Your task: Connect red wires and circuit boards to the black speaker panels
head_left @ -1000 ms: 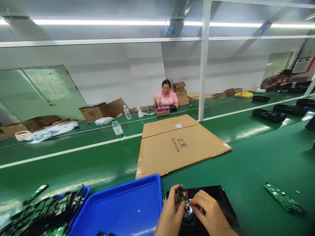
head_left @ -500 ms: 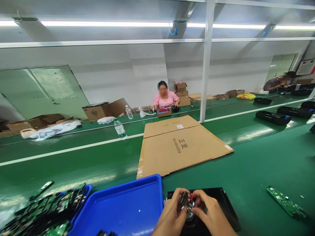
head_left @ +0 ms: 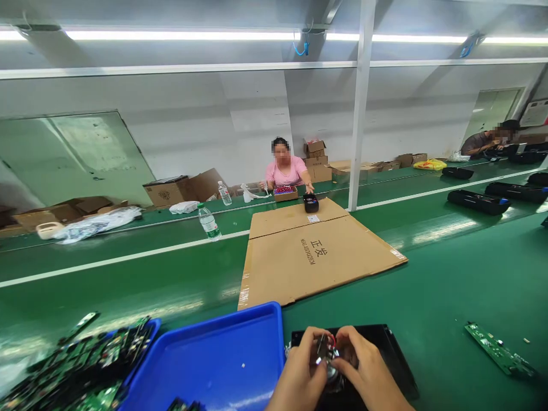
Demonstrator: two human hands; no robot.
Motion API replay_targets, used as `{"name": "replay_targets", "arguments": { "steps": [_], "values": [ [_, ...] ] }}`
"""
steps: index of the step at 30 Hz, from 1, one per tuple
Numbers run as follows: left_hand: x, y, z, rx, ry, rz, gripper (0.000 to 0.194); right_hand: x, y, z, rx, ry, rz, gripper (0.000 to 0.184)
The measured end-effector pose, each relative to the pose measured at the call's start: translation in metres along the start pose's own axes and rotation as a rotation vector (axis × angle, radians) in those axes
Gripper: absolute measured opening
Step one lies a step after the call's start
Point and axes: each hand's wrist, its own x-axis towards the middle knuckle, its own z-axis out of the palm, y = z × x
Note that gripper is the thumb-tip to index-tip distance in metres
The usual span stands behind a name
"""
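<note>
At the bottom centre, my left hand [head_left: 302, 371] is closed, pinching a small dark flat piece [head_left: 321, 345] between thumb and fingers. My right hand [head_left: 363, 368] is closed right beside it, thumb and fingertips bent in toward the same spot; what exactly they grip is too small to tell. Between the hands show a short red wire [head_left: 332, 341] and a round silvery part [head_left: 331, 371]. Beneath them lies a black housing [head_left: 394, 357] on the green bench, its middle mostly covered by my hands.
Left of my hands sits a blue tray [head_left: 214, 342], beside a heap of green circuit boards [head_left: 85, 365]. One circuit board [head_left: 499, 348] lies at right. Ahead are flat cardboard [head_left: 295, 257], a water bottle [head_left: 209, 221] and a white post [head_left: 359, 114]. A co-worker [head_left: 286, 168] sits opposite.
My hands stay nearly in place, with slight finger movement around the parts. Across the bench, the co-worker's hand has moved forward, and a black case now rests on the cardboard's far edge.
</note>
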Motion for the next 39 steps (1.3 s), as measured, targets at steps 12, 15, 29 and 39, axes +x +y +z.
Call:
{"name": "replay_targets", "arguments": {
  "steps": [12,15,29,39],
  "values": [
    [-0.011,0.024,0.000,0.053,0.137,-0.020,0.036,0.019,-0.029,0.000,-0.685,-0.151,0.258,0.055],
    [-0.008,0.018,-0.001,0.089,0.206,-0.041,0.039,0.020,-0.026,-0.005,-0.627,-0.096,0.253,0.045],
    [0.001,-0.010,0.011,0.089,0.249,-0.055,0.046,0.003,0.001,-0.007,0.140,-0.055,-0.009,0.024],
    [-0.001,-0.020,0.003,0.125,0.186,-0.090,0.051,0.001,0.015,0.009,-0.161,0.005,-0.148,0.025]
  ]
}}
